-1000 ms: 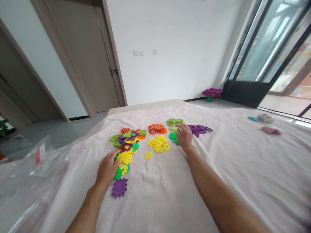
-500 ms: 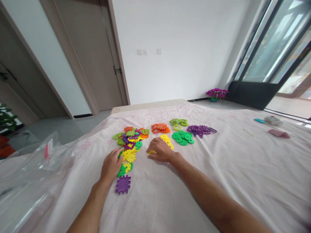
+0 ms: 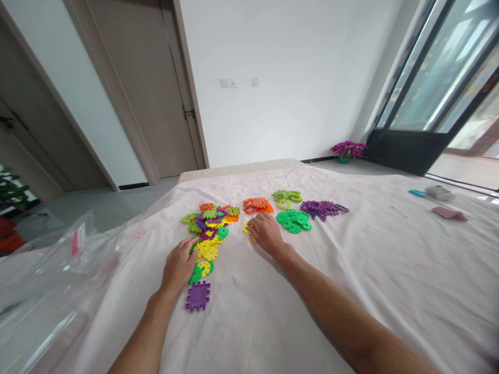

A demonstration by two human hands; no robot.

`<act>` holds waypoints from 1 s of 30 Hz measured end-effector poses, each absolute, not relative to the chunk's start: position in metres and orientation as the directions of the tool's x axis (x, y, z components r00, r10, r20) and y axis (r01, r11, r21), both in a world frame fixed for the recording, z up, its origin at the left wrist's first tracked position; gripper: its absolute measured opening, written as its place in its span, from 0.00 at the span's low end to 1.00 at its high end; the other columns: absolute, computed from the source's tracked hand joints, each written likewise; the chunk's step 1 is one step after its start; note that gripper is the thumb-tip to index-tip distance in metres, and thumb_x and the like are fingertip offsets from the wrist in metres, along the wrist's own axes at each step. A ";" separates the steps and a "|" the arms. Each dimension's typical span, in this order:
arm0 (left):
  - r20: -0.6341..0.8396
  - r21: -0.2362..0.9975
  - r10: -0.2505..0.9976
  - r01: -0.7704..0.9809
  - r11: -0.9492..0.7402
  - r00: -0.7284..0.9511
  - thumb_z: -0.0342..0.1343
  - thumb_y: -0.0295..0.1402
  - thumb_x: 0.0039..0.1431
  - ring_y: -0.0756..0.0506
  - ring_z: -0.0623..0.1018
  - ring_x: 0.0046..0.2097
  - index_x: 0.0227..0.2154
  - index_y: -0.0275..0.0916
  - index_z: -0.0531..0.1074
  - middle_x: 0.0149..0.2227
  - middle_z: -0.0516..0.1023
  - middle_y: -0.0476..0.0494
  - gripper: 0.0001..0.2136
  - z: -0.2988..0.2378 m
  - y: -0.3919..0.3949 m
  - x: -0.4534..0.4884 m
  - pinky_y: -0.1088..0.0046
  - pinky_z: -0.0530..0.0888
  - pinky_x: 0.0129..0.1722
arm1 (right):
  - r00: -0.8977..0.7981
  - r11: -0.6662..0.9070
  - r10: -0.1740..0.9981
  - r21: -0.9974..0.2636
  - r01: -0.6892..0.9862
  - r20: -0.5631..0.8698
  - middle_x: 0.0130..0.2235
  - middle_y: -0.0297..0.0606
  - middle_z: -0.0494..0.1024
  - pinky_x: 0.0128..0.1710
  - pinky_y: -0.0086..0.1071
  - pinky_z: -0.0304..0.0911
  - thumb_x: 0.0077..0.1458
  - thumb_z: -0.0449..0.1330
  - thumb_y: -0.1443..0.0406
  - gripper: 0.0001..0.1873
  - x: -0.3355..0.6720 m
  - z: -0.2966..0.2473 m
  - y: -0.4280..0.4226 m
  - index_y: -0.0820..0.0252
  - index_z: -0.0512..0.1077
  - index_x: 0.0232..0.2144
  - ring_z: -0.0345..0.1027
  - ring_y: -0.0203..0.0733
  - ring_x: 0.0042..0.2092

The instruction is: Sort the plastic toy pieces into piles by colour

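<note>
Flat plastic building discs lie on a pale pink bedsheet (image 3: 273, 311). A mixed heap (image 3: 208, 223) of several colours sits at the left. My left hand (image 3: 179, 265) rests at its near edge with curled fingers touching yellow and green discs. My right hand (image 3: 267, 234) lies palm down over the yellow pile (image 3: 247, 229), hiding most of it; what its fingers hold is hidden. Sorted piles lie beyond: orange (image 3: 257, 205), light green (image 3: 287, 196), dark green (image 3: 293, 220), purple (image 3: 323, 209). A purple square piece (image 3: 197, 296) lies near my left wrist.
A clear plastic bag (image 3: 50, 270) lies at the left of the bed. Small items (image 3: 438, 200) sit on the sheet at the far right. A door (image 3: 148, 88) stands behind, a glass door (image 3: 436, 88) at the right, potted flowers (image 3: 348, 150) on the floor.
My right hand moved from the green pile down to a lone yellow disc, then back up onto the yellow pile. The lone yellow disc is gone from its spot. My left hand stayed.
</note>
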State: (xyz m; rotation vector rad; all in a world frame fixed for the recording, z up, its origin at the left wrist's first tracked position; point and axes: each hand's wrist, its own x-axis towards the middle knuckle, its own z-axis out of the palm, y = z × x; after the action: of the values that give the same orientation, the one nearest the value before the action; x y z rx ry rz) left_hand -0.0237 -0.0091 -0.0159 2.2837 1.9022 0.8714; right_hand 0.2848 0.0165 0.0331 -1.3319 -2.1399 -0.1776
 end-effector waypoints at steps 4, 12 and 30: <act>0.399 0.381 0.913 0.890 -0.249 0.085 0.46 0.33 0.60 0.43 0.71 0.57 0.52 0.42 0.70 0.57 0.72 0.43 0.18 -0.017 -0.009 -0.024 0.62 0.65 0.60 | -0.280 0.490 0.744 -0.211 0.846 0.607 0.41 0.42 0.75 0.45 0.36 0.55 0.63 0.56 0.63 0.09 0.283 0.036 0.013 0.57 0.76 0.38 0.62 0.45 0.45; 0.409 0.432 0.909 0.859 -0.274 0.084 0.46 0.33 0.61 0.43 0.72 0.56 0.51 0.41 0.71 0.54 0.74 0.42 0.17 -0.016 -0.009 -0.025 0.62 0.66 0.59 | -0.511 0.673 0.684 -0.181 0.717 0.520 0.36 0.41 0.77 0.44 0.35 0.55 0.62 0.54 0.67 0.10 0.272 0.024 0.012 0.58 0.76 0.36 0.64 0.43 0.42; 0.389 0.591 0.860 0.627 -0.508 0.331 0.51 0.31 0.59 0.45 0.75 0.53 0.47 0.42 0.75 0.50 0.78 0.45 0.15 0.001 -0.024 -0.011 0.65 0.69 0.57 | -0.647 0.776 0.601 -0.147 0.614 0.470 0.34 0.40 0.77 0.42 0.35 0.55 0.62 0.54 0.66 0.09 0.262 0.025 0.003 0.58 0.75 0.35 0.65 0.42 0.39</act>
State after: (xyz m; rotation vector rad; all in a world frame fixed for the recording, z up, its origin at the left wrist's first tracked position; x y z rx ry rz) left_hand -0.0107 -0.0237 0.0012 2.2669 1.3232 0.9741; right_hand 0.2624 0.0031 0.0253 -0.9093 -2.4651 -0.0343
